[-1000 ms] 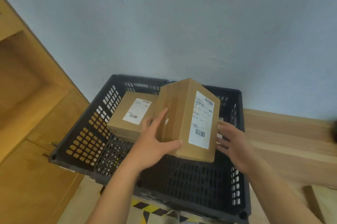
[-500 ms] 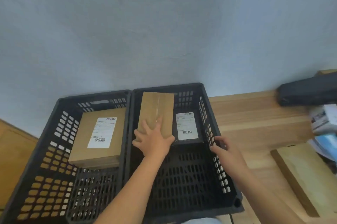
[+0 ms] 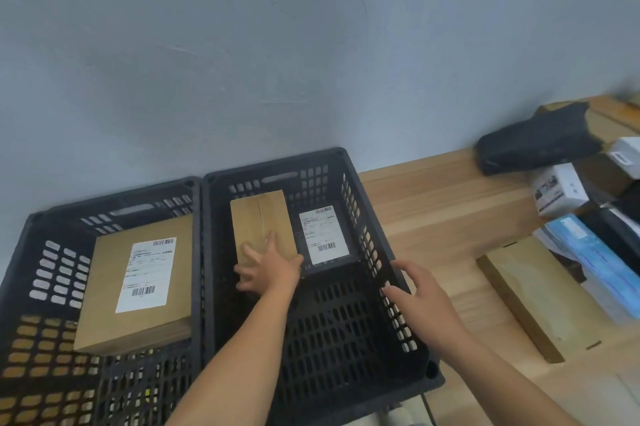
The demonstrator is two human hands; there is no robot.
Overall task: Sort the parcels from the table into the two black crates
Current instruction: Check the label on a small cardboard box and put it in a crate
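Brown parcel [image 3: 260, 217], long axis toward the wall [image 3: 311, 44]

Dim, soft light; blurred, warped edges

The left crate [image 3: 52, 252] and the centre crate [image 3: 349, 203] are matt black perforated plastic. The labelled parcel [image 3: 104, 287] and plain parcel [image 3: 259, 217] are matt brown cardboard; the black parcel [image 3: 323, 235] looks smooth, with a white paper label. At right, the table [image 3: 433, 203] is smooth pale wood.

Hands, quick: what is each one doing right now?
Left hand: open, fingers spread flat on the plain brown cardboard box in the right black plastic crate.
Right hand: open, holding nothing, beside that crate's right wall.
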